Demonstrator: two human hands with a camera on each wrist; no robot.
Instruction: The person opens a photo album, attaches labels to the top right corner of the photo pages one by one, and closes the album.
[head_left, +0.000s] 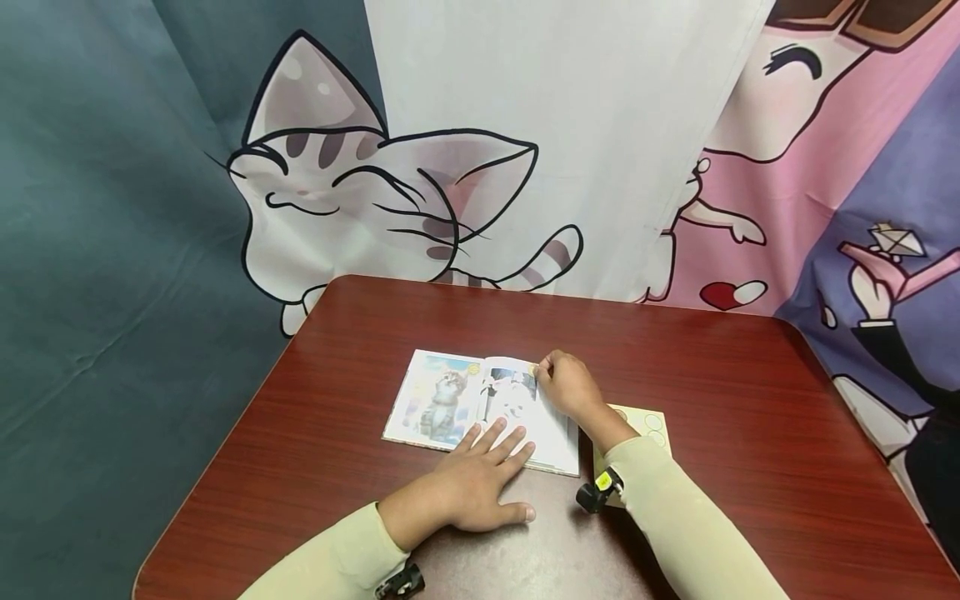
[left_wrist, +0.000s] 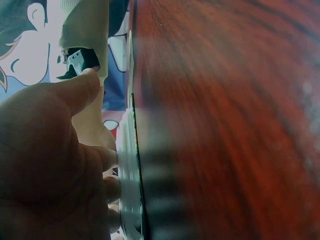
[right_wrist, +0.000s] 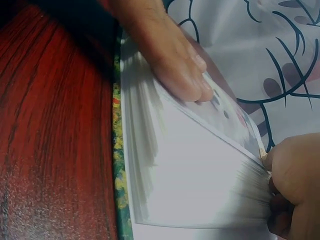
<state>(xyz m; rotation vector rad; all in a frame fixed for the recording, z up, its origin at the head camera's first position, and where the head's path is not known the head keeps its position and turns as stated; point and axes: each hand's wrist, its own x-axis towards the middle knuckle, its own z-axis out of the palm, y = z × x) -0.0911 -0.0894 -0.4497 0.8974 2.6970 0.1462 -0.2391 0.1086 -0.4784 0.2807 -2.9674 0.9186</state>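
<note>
An open picture book point(head_left: 551, 446) lies on the table, with a kitten picture point(head_left: 444, 404) on its left page and another animal picture point(head_left: 513, 392) on the right. My left hand point(head_left: 480, 492) rests on the book's lower part with its fingers spread and straight. At the upper right corner, my right hand point(head_left: 572, 387) pinches the page between thumb and curled finger. The right wrist view shows this page point(right_wrist: 232, 117) raised at a slant above a thick stack of pages point(right_wrist: 200, 180). There, left fingertips point(right_wrist: 187, 90) press on it.
A pale yellow sheet with round outlines point(head_left: 652, 421) lies right of the book, partly under my right forearm. The reddish-brown wooden table point(head_left: 720, 367) extends around both. Behind it hangs a cloth printed with cartoon cats point(head_left: 480, 75).
</note>
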